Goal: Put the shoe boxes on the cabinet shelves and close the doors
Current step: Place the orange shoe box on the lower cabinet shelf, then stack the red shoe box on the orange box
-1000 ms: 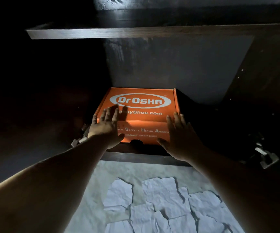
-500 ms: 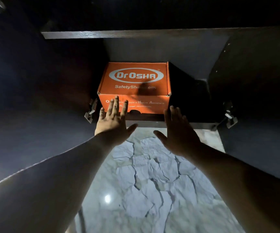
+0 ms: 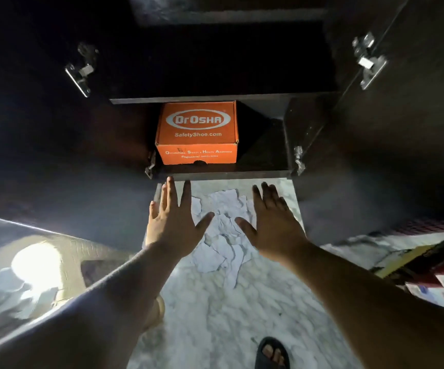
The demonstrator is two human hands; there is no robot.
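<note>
Both hands, left (image 3: pixel 174 222) and right (image 3: pixel 275 222), are spread wide and empty; we have drawn them back off the box (image 3: pixel 196 133), which they pressed a second ago. It sits on the bottom shelf (image 3: pixel 258 173), left side. We judge this box placed; both doors (image 3: pixel 412 145) remain open.

One orange shoe box (image 3: pixel 198 131), two hands, four hinges, perhaps two doors.
</note>
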